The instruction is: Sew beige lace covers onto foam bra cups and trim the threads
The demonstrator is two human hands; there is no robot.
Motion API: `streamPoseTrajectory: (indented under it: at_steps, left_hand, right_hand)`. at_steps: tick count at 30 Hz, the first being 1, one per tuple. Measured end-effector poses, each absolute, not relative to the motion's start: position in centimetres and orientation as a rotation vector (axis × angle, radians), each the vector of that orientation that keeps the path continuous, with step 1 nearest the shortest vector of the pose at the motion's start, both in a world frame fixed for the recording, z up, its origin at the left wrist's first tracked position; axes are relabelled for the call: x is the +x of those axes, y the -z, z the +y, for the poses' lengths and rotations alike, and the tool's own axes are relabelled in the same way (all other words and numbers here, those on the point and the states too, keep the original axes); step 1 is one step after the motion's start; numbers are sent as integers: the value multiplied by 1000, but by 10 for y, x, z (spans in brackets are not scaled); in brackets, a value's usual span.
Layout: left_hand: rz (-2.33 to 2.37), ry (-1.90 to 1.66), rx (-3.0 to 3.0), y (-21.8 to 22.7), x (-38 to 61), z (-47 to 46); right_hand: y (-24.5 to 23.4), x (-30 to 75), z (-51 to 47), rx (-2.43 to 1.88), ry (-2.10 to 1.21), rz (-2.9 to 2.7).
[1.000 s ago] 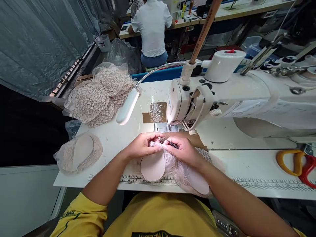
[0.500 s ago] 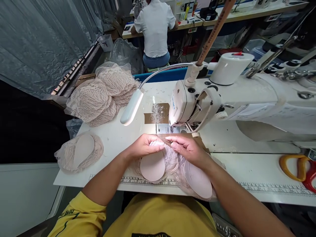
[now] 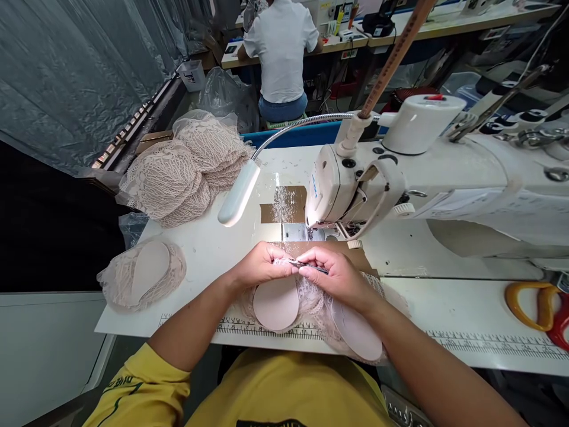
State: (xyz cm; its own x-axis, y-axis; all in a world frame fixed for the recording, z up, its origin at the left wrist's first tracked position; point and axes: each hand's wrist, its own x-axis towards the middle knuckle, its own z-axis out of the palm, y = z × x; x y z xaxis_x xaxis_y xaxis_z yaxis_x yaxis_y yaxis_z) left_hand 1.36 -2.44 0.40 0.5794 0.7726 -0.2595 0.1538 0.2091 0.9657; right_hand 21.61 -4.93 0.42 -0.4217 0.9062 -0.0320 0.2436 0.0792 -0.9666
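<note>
My left hand (image 3: 258,268) pinches the top edge of a pale pink lace bra cup piece (image 3: 276,302) that lies on the white table (image 3: 204,249) in front of the sewing machine (image 3: 355,184). My right hand (image 3: 334,274) is closed on a thin dark metal tool (image 3: 311,267), its tip at the lace between my two hands. A second padded cup (image 3: 358,329) of the same piece rests under my right wrist, by the table's front edge.
A stack of lace cups (image 3: 186,169) sits at the back left, and another cup (image 3: 144,273) lies at the left edge. A gooseneck lamp (image 3: 237,193) hangs over the table. Orange and red scissors (image 3: 540,305) lie far right. A person in white (image 3: 281,47) sits beyond.
My right hand has closed on the thin tool again and brought its tip back to the lace edge. The view shifted slightly; the hands stay in the same spot.
</note>
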Motion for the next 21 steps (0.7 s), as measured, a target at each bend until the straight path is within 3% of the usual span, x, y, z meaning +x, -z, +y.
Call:
streamPoseTrajectory:
  at_steps: [21]
  left_hand:
    - [916,-317,1462,-5,19,-28]
  right_hand:
    - [-6,215,-46,-1227,-1318,-1953]
